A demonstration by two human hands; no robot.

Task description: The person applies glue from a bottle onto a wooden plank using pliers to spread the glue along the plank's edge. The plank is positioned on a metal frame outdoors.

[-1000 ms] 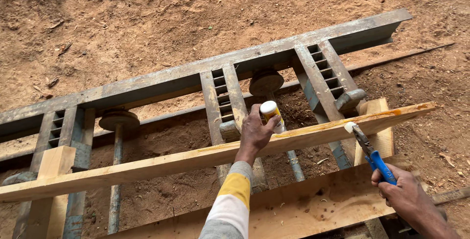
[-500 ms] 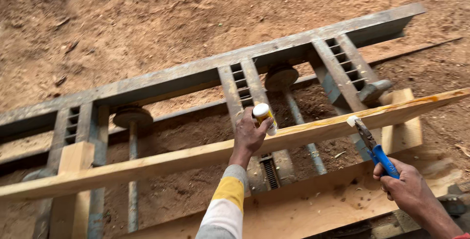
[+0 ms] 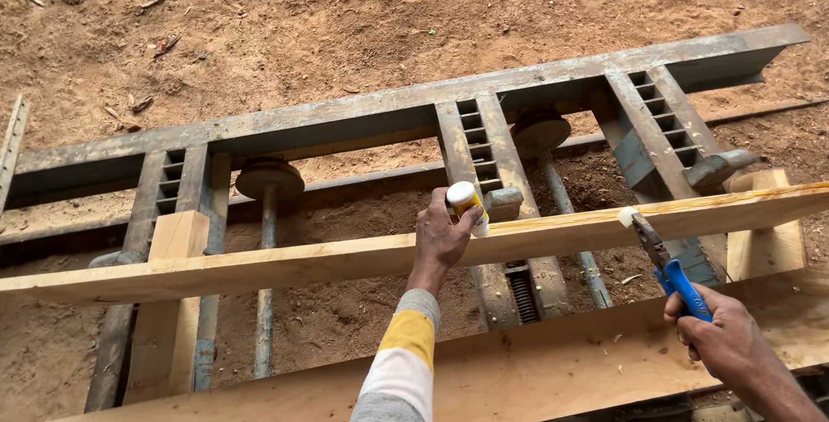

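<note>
Grip of the left hand [image 3: 439,236] is closed around a small yellow bottle with a white cap [image 3: 467,206], which is held against the upper edge of the long wooden plank [image 3: 285,262]. Blue-handled pliers [image 3: 669,266] are clenched in the right hand [image 3: 725,340], their tip carrying a small white piece at the plank, right of the bottle. Judging from this, the work on the plank seems in progress, not finished; the plank is laid across a metal frame [image 3: 363,120] just beyond both hands.

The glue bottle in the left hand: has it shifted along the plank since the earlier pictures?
Cannot tell: the glue bottle stays beside the middle slotted upright of the metal frame; only the camera shifts.
</note>
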